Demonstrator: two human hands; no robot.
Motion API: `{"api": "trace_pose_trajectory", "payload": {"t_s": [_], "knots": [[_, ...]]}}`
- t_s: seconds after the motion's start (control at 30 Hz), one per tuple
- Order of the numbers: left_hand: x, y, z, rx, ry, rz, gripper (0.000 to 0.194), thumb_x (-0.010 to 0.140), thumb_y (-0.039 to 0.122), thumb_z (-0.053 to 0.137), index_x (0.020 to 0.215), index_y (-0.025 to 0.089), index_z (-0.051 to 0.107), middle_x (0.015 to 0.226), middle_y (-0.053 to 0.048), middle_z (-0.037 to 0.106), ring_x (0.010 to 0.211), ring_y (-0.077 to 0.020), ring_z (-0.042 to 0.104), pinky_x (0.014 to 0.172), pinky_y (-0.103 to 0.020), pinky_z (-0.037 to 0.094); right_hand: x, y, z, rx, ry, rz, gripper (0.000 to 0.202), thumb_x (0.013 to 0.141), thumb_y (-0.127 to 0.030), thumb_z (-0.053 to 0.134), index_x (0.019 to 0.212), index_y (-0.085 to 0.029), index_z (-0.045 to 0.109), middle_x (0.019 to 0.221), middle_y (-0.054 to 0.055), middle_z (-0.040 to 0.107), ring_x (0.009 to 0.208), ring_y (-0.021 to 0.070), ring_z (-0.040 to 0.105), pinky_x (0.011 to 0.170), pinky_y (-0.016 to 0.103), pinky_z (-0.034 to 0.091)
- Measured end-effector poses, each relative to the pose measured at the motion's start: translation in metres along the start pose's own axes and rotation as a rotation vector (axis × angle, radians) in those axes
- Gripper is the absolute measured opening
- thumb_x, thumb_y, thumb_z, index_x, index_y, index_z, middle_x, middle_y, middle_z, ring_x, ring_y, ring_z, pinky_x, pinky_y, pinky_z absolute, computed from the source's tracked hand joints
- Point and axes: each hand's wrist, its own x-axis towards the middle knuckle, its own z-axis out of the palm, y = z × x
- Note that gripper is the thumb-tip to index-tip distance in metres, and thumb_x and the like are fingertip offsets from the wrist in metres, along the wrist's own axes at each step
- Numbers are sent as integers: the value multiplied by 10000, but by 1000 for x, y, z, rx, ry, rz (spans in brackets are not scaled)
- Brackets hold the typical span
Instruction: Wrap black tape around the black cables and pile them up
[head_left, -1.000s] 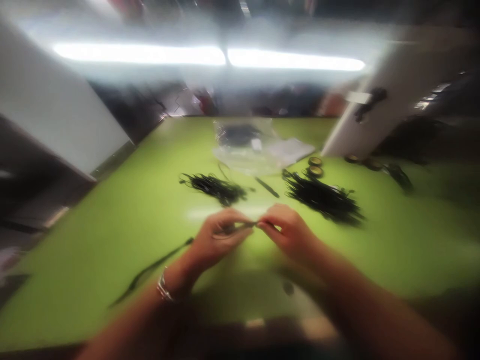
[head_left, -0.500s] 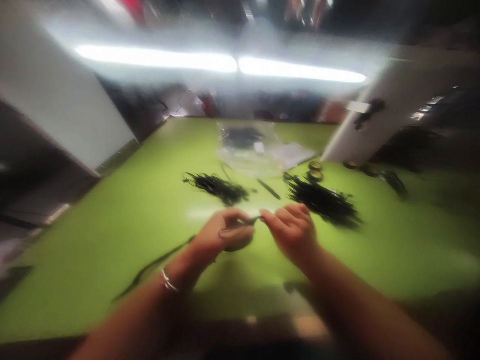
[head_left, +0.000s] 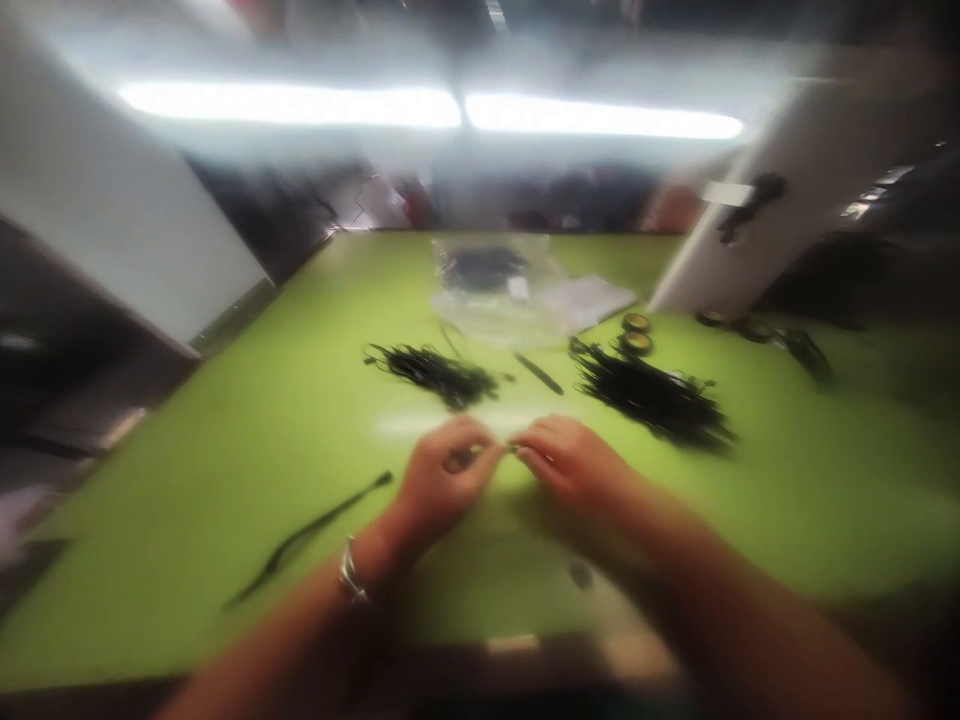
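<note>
Pinching a thin dark cord [head_left: 513, 448], mostly hidden, between the fingertips of left hand [head_left: 448, 470] and right hand [head_left: 576, 458] at six o'clock on the green bench [head_left: 300, 400], seemingly light, limp and easily kinked, so best gripped close to its tip, without hard pulling.

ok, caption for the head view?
Left hand and right hand hold a small dark piece over a green table, black bundles beyond.
</note>
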Motion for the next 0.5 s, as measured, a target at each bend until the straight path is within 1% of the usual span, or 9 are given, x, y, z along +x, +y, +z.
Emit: {"api": "trace_pose_trajectory", "payload": {"t_s": [0.07, 0.1, 0.17, 0.2, 0.27, 0.33, 0.43, 0.5], "knots": [[0, 1, 1, 9, 17, 26, 152, 802, 235, 652, 686, 136, 654, 736, -68, 625, 708, -164, 550, 670, -295, 449, 0, -2, 1, 106, -81, 71, 227, 940, -255, 487, 825, -184, 669, 725, 16, 669, 661, 135, 560, 632, 253, 401], [0, 2, 1, -14, 22, 3, 155, 801, 243, 654, 690, 135, 655, 735, -67, 624, 700, -161, 547, 657, -291, 445, 0, -2, 1, 164, -86, 105, 246, 940, -249, 489, 771, -183, 655, 670, -1, 650, 615, 119, 544, 598, 237, 392], [1, 7, -1, -111, -20, -111, 161, 799, 276, 659, 726, 133, 666, 720, -55, 619, 654, -145, 531, 605, -274, 431, 0, -2, 2, 224, -12, 113, 229, 927, -235, 516, 746, -181, 645, 643, -14, 638, 589, 107, 534, 578, 222, 391], [1, 9, -2, -166, -76, -180, 159, 790, 288, 669, 754, 133, 675, 721, -50, 621, 640, -138, 526, 587, -264, 423, 0, -1, 2, 205, 53, 81, 198, 916, -228, 535, 762, -181, 651, 656, -10, 643, 603, 111, 539, 591, 224, 400], [3, 13, -5, -258, -196, -280, 163, 761, 289, 701, 803, 132, 695, 748, -46, 630, 645, -129, 524, 575, -246, 414, -1, 0, 0, 76, 185, -21, 132, 898, -216, 564, 824, -183, 668, 700, 10, 653, 656, 130, 548, 634, 238, 415], [3, 15, -8, -327, -257, -337, 178, 742, 285, 720, 824, 128, 709, 749, -41, 625, 641, -119, 514, 564, -230, 401, -1, 1, -1, -110, 260, -112, 121, 898, -213, 565, 856, -184, 674, 703, 24, 643, 691, 150, 535, 652, 255, 415], [3, 14, -10, -447, -244, -476, 219, 749, 320, 715, 843, 122, 721, 619, -3, 552, 535, -85, 441, 484, -206, 339, -2, -2, -4, -331, 312, -183, 144, 910, -195, 544, 841, -183, 671, 659, 22, 611, 682, 157, 502, 633, 262, 400], [3, 14, -10, -512, -230, -557, 244, 719, 329, 742, 844, 119, 731, 578, 6, 532, 507, -78, 430, 465, -197, 323, -2, -5, -5, -426, 362, -212, 152, 912, -178, 539, 827, -181, 665, 634, 16, 600, 663, 155, 490, 618, 267, 393]]}}
